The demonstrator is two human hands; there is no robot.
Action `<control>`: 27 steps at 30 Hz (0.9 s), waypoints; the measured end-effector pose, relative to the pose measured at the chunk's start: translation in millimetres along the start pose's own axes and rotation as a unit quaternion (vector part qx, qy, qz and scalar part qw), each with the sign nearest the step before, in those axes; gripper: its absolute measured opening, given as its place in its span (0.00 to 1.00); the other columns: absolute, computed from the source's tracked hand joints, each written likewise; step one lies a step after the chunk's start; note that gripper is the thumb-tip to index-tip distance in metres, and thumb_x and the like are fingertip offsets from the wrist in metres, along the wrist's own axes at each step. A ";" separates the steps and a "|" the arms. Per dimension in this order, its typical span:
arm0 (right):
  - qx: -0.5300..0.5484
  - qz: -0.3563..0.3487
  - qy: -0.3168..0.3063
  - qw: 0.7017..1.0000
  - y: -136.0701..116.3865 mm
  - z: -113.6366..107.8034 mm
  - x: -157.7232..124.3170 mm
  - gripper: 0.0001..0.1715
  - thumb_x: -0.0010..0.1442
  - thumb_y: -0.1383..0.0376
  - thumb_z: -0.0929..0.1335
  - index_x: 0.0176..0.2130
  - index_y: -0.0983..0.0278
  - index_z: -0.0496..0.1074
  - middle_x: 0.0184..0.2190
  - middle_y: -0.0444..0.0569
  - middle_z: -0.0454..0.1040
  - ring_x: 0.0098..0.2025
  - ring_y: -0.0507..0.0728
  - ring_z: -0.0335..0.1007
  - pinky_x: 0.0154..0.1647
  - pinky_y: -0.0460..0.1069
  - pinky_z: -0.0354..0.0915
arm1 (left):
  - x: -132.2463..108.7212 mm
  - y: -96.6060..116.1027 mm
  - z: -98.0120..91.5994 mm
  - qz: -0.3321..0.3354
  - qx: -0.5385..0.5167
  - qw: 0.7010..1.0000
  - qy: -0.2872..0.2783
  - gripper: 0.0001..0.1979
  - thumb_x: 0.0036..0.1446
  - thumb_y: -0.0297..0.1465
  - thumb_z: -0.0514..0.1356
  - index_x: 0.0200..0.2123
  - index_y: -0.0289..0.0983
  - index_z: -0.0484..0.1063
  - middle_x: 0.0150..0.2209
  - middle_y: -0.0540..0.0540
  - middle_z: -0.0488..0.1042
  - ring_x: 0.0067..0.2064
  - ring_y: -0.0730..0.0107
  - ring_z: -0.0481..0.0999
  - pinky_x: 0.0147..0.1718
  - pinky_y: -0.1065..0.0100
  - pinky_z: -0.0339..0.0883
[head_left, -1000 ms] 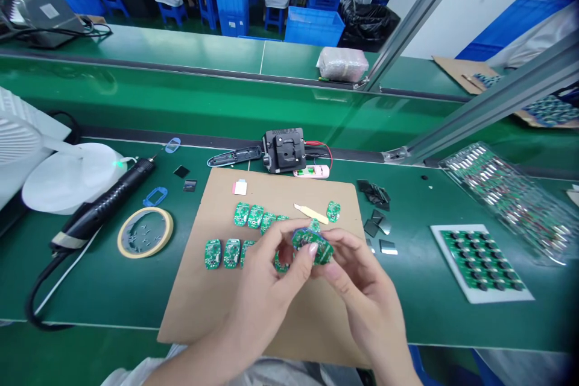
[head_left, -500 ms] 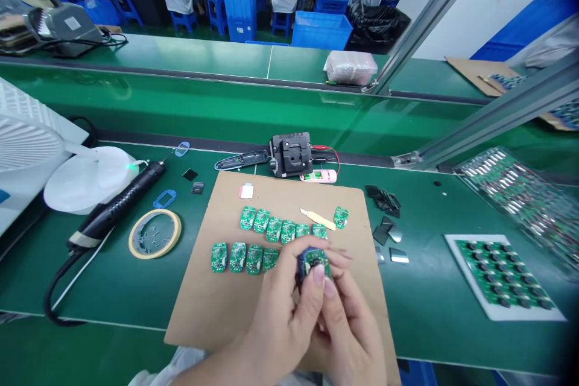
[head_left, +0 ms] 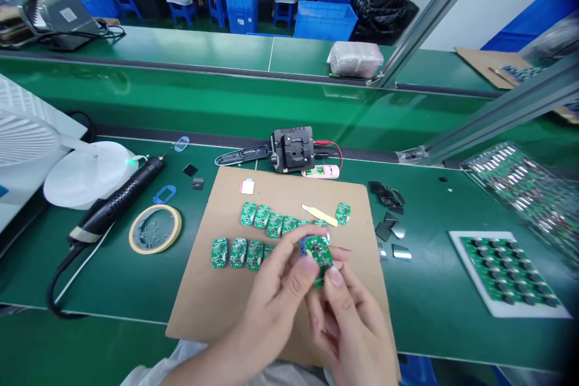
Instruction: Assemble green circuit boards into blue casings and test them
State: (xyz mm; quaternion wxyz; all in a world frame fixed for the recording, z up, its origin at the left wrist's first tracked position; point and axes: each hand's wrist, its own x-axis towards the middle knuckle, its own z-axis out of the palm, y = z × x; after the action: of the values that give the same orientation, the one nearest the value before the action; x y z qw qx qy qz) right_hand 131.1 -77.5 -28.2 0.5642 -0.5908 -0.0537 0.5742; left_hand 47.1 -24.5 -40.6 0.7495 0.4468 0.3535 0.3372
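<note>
Both my hands meet over the near part of a brown cardboard sheet [head_left: 212, 295]. My left hand [head_left: 275, 298] and my right hand [head_left: 350, 325] pinch one small green circuit board in a blue frame [head_left: 317, 253] between thumbs and fingertips. Two rows of like green boards [head_left: 256, 235] lie on the cardboard just beyond my fingers. A cream plastic pry tool [head_left: 319, 214] and a single board [head_left: 342, 213] lie further back.
A black test fixture [head_left: 293, 149] with red wires stands behind the cardboard. At left lie a black electric screwdriver [head_left: 115, 205], a tape roll with screws [head_left: 155, 228] and a white fan. Black and shiny chips [head_left: 389, 217] and a white tray of boards [head_left: 506, 271] sit at right. People work beyond the conveyor.
My hands have drawn back toward me and close together with the framed board, uncovering more of the two rows. The board now shows its green face up.
</note>
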 end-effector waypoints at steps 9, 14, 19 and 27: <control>0.040 0.043 -0.084 0.995 -17.1 -1.3 -1.9 0.24 0.56 0.45 0.69 0.44 0.58 0.68 0.17 0.36 0.62 0.15 0.42 0.36 0.12 0.36 0.45 | 9.6 -1.3 -1.6 -0.043 -0.166 0.985 0.034 0.12 0.60 0.41 0.60 0.42 0.44 0.76 0.46 0.48 0.75 0.44 0.72 0.72 0.44 0.71 0.64; 0.062 0.053 -0.086 0.993 -18.6 -0.1 -0.4 0.24 0.54 0.46 0.71 0.41 0.60 0.69 0.16 0.36 0.61 0.16 0.42 0.35 0.11 0.35 0.44 | 11.7 1.5 -2.2 -0.023 -0.153 0.987 0.034 0.12 0.57 0.41 0.63 0.42 0.43 0.76 0.39 0.50 0.76 0.32 0.79 0.70 0.36 0.75 0.65; 0.057 0.060 -0.080 0.993 -19.5 -1.4 3.7 0.24 0.55 0.46 0.70 0.42 0.61 0.69 0.16 0.36 0.61 0.16 0.42 0.35 0.11 0.34 0.44 | 12.3 2.8 -1.3 -0.024 -0.160 0.986 0.028 0.13 0.55 0.41 0.64 0.42 0.42 0.75 0.36 0.50 0.77 0.32 0.79 0.70 0.36 0.75 0.65; 0.010 0.019 -0.101 0.995 -11.6 -8.9 21.1 0.26 0.56 0.44 0.68 0.37 0.63 0.69 0.18 0.38 0.62 0.14 0.42 0.40 0.10 0.37 0.52 | 19.3 4.8 -3.2 -0.021 -0.108 0.994 0.027 0.13 0.59 0.41 0.61 0.43 0.42 0.71 0.41 0.47 0.78 0.41 0.70 0.76 0.42 0.70 0.67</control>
State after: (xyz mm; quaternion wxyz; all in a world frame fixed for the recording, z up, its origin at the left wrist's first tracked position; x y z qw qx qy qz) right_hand 151.5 -63.7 -35.5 0.5505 -0.5249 -0.0937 0.6424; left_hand 53.6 -5.5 -41.7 0.7908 0.3461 0.3443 0.3692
